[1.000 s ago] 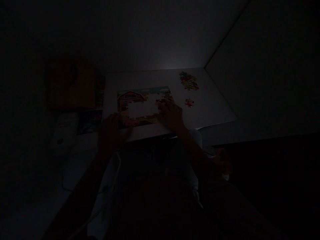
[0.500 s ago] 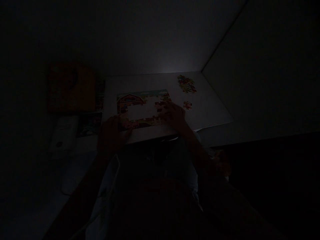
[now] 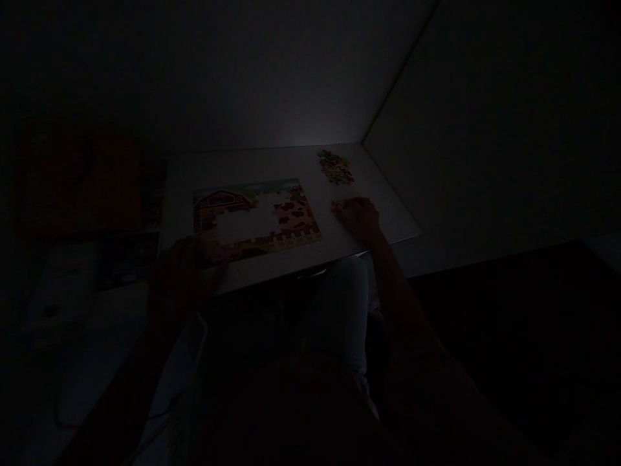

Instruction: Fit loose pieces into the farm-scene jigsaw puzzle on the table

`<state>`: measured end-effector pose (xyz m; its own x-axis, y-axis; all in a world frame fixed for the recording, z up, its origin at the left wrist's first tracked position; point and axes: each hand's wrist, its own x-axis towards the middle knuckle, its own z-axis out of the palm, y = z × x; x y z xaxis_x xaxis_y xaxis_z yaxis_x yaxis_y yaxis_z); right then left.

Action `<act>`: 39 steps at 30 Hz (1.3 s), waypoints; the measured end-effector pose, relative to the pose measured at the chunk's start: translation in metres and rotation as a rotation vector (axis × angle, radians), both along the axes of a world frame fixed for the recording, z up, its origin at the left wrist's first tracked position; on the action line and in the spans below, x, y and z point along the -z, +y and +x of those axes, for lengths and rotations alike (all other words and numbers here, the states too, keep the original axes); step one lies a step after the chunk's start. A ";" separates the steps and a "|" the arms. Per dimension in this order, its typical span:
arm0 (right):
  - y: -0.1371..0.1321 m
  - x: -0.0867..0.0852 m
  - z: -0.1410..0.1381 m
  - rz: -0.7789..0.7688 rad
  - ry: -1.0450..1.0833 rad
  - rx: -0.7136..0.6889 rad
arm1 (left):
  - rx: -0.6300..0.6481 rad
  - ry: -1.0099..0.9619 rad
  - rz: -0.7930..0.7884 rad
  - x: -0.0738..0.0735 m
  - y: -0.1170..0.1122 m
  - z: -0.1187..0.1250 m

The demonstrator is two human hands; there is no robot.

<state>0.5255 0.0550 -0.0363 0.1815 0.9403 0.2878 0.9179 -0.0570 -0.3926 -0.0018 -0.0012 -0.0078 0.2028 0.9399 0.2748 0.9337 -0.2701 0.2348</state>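
Observation:
A jigsaw puzzle (image 3: 295, 223) with a farm picture, a red barn and a brown-spotted animal, lies on the white table with a gap in its middle. My left hand (image 3: 177, 278) rests at its lower left corner, thumb spread from the fingers, holding nothing that I can see. To the right of the puzzle, my right hand (image 3: 361, 219) is down on the table with fingers curled over a small puzzle piece (image 3: 336, 206). The hand hides part of that piece, and the scene is very dark. Behind it lies a heap of loose puzzle pieces (image 3: 336, 167).
The white table (image 3: 272, 272) meets a wall (image 3: 242, 77) at the back and another at the right. An orange bag-like object (image 3: 77, 184) stands at the left, with a pale box (image 3: 65, 278) and a dark picture sheet (image 3: 129, 259) before it.
My right hand has left the puzzle's right part and moved right onto the small loose piece. My left hand stays at the puzzle's lower left corner. The view has swung right.

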 end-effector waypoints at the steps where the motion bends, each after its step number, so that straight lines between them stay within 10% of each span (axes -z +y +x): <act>1: 0.000 0.000 -0.001 0.003 -0.002 0.005 | 0.002 0.008 0.006 0.001 0.001 -0.001; 15: -0.004 -0.009 -0.013 0.068 0.059 -0.048 | -0.010 -0.019 0.053 -0.002 -0.003 0.005; 29: 0.040 -0.038 -0.159 -0.114 0.041 -0.411 | -0.049 -0.052 -0.013 -0.010 -0.010 0.012; 39: -0.024 -0.032 -0.194 -0.130 -0.072 -0.474 | -0.067 -0.054 -0.061 -0.011 -0.012 0.013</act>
